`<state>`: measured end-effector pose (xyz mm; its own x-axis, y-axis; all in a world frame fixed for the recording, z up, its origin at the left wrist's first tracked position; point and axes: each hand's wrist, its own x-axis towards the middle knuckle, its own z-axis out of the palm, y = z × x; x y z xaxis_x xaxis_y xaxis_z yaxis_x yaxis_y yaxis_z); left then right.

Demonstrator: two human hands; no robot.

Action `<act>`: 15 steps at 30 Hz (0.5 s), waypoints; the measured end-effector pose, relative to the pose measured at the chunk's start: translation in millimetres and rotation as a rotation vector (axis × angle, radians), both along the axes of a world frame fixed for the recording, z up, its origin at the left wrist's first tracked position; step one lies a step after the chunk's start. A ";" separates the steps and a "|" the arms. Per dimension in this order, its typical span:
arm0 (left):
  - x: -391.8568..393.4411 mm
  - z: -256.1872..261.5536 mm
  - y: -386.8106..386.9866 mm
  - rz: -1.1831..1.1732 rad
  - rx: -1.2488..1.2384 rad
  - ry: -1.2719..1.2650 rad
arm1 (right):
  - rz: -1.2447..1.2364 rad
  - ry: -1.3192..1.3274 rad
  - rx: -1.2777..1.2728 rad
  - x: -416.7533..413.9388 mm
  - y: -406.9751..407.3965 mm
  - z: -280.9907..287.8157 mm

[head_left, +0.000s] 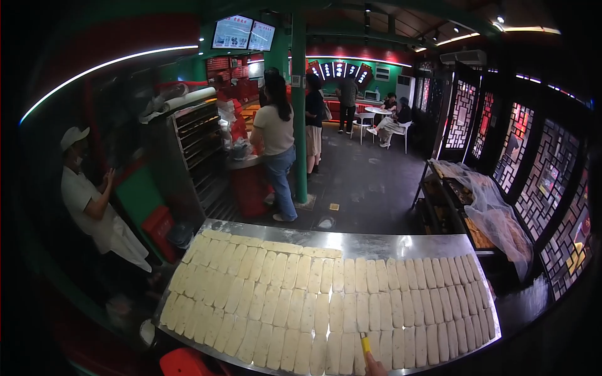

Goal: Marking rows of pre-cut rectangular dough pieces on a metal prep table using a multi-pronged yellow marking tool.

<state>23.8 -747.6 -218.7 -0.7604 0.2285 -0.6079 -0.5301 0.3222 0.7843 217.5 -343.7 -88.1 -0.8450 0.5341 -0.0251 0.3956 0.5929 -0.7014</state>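
At the bottom edge of the view, my right hand [375,365] grips a tool with a yellow handle [366,345]; its dark tip is over the front row of dough strips, and its kind cannot be told. Pale, speckled dough strips [309,310] lie side by side in rows across a stainless steel table [376,246]. A few strips lie crosswise along the far left part [282,246]. My left hand is out of view.
A person in a white cap and apron [101,202] stands left, near a tray rack [200,141]. A red object [188,362] is at the lower left. Plastic film [503,216] covers trays of baked goods at right. A green post [299,117] and other people stand beyond the table.
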 end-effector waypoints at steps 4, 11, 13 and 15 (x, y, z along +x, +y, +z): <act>-23.7 -42.5 -14.5 -0.126 -0.132 0.244 | 0.021 -0.081 0.002 -25.0 -22.7 26.1; -56.9 157.0 109.4 -0.166 0.073 0.538 | 0.163 0.192 -0.039 -42.5 -14.6 69.8; -43.4 247.2 129.1 -0.187 0.250 0.661 | 0.103 -0.046 -0.174 -52.8 -8.9 65.1; -23.9 316.9 131.2 -0.289 0.527 0.839 | 0.107 -0.106 -0.286 -64.6 3.8 64.5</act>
<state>0.0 -616.4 98.2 -0.7670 0.5539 0.3238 0.2964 -0.1417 0.9445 153.0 -339.9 -23.6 -0.8808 0.4006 -0.2526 0.4214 0.4197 -0.8039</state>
